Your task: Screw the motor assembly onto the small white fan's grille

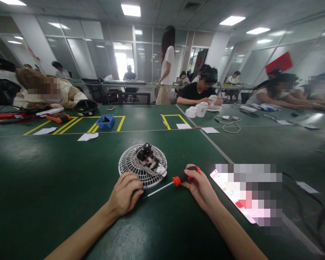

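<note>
A round white fan grille (130, 161) lies flat on the green table in front of me, with a black motor block and red and white wires (148, 161) on top of it. My left hand (124, 193) rests at the grille's near edge, fingers curled against the rim. My right hand (199, 186) is closed around the red and black handle of a screwdriver (178, 179). Its thin metal shaft points left and down towards my left hand, the tip just above the table.
A blurred flat device (249, 193) lies right of my right hand, a black cable (311, 202) beyond it. Farther off are a blue bin (105, 121), paper slips, yellow floor-tape marks, white fan parts (200, 109) and several seated people. One person stands at the back.
</note>
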The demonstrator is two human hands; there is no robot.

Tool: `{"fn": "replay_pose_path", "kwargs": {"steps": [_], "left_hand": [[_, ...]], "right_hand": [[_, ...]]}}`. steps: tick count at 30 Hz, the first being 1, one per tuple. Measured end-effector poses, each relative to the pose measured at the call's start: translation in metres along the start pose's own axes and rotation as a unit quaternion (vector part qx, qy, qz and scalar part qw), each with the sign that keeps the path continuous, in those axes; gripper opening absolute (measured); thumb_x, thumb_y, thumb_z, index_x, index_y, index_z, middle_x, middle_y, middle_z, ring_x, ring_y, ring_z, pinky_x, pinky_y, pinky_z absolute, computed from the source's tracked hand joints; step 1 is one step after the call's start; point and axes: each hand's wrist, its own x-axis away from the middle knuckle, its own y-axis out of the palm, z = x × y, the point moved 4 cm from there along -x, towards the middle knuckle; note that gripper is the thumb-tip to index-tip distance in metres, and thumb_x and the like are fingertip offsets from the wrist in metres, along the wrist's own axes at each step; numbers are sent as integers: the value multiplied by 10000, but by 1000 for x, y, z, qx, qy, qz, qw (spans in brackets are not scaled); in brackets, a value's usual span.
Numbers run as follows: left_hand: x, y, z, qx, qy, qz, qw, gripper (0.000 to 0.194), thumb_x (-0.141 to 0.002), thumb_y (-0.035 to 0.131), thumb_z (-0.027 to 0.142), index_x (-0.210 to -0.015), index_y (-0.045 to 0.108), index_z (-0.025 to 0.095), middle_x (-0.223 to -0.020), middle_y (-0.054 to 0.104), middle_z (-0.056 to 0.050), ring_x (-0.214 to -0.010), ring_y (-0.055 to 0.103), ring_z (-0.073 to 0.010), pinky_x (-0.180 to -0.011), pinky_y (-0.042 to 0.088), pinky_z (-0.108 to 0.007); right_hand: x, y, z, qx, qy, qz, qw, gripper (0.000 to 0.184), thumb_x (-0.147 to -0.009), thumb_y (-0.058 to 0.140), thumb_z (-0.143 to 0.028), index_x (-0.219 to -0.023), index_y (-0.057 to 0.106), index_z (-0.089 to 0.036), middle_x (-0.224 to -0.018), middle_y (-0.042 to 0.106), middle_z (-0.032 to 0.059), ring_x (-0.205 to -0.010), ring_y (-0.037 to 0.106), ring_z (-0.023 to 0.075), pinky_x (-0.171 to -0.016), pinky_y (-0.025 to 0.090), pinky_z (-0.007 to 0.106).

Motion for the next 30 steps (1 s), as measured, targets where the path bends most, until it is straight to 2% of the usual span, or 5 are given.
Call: {"fn": "replay_pose_path", "kwargs": {"steps": [9, 16, 23, 30], "left_hand": [[-4, 1, 3, -6, 12, 3, 1000, 111, -962, 552, 106, -967, 590, 210, -864, 739, -23, -877, 661, -176, -901, 524, -337], [-3, 3, 3, -7, 22, -3, 1000, 101, -971, 558, 113, -979, 582, 211, -867, 752, -17, -842, 677, -164, -910, 531, -346], [-3, 4, 4, 9, 27, -2, 1000, 132, -949, 585, 92, -969, 564, 221, -861, 755, 5, -808, 685, -148, -930, 537, -341], [-5, 3, 4, -1, 28, -5, 1000, 118, -953, 591, 105, -1009, 606, 208, -867, 744, -19, -821, 691, -156, -914, 551, -333]], "right_hand": [[-6, -6, 2, -19, -20, 30, 999, 311, -629, 876, -285, -775, 610, -219, -783, 515, -36, -733, 581, 140, -649, 658, 294], [-5, -6, 3, -13, -21, 23, 999, 312, -655, 874, -297, -797, 605, -223, -791, 515, -39, -736, 594, 142, -708, 669, 328], [-3, -4, 5, -21, -6, 17, 1000, 280, -673, 861, -270, -800, 616, -219, -801, 510, -33, -753, 592, 140, -681, 646, 270], [-3, -5, 1, 0, -32, 20, 999, 318, -659, 873, -298, -832, 614, -231, -827, 521, -32, -784, 601, 163, -705, 665, 327]]}}
